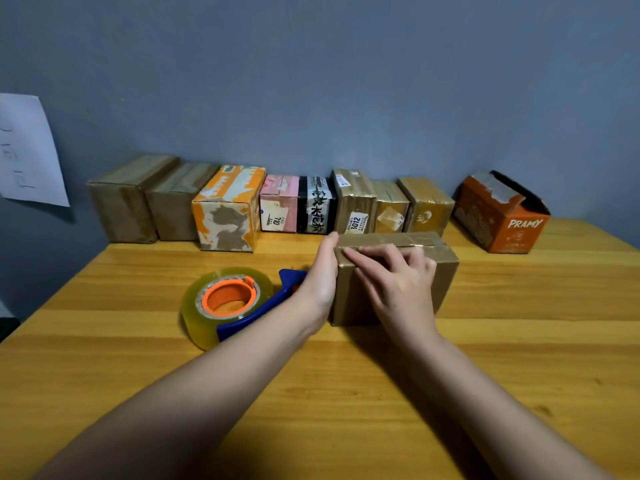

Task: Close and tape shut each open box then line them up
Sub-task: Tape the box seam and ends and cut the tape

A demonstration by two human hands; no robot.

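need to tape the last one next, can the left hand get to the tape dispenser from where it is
Probably yes. The left hand rests flat against the brown box, and the tape dispenser lies right beside its wrist on the table, with nothing between them.

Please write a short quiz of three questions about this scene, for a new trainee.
1. True or false: the tape dispenser lies on the table, held by neither hand.
2. Which box still has open flaps? A) the brown box under the hands B) the orange PRAMY box C) the pink box
3. Where does the right hand rest?

Key: 1 true. 2 B. 3 Flat on the brown box's top and front; the left hand lies against its left side.
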